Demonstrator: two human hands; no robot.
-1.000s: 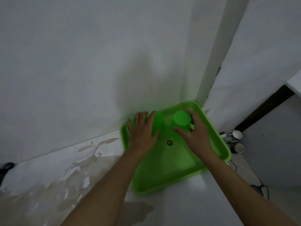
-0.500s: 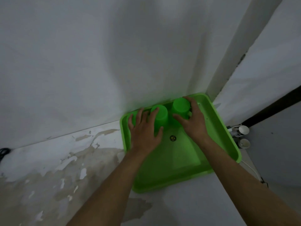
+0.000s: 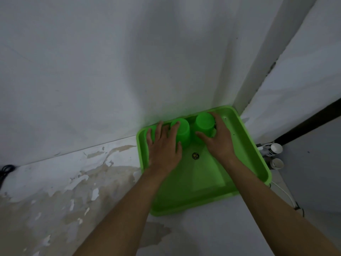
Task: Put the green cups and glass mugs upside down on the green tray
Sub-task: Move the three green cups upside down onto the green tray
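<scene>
A green tray (image 3: 254, 163) lies on a white surface, pushed against the wall. Two green cups stand upside down side by side at the tray's far edge. My left hand (image 3: 164, 146) rests on the left green cup (image 3: 182, 129), fingers spread over its top and left side. My right hand (image 3: 217, 139) wraps around the right green cup (image 3: 203, 121), thumb in front and fingers on its right side. A small round mark (image 3: 195, 155) sits in the tray's middle. No glass mugs show.
The wall rises directly behind the tray, with a corner post (image 3: 262, 58) at its right end. Two white cups (image 3: 275, 154) and a white cable (image 3: 284, 193) lie beyond the tray's right edge. The surface (image 3: 73, 191) to the left has peeling, stained paint. A dark cable (image 3: 6, 170) lies far left.
Both hands slid the two inverted cups toward the tray's far edge and closer together. The view tilted so the tray sits further right.
</scene>
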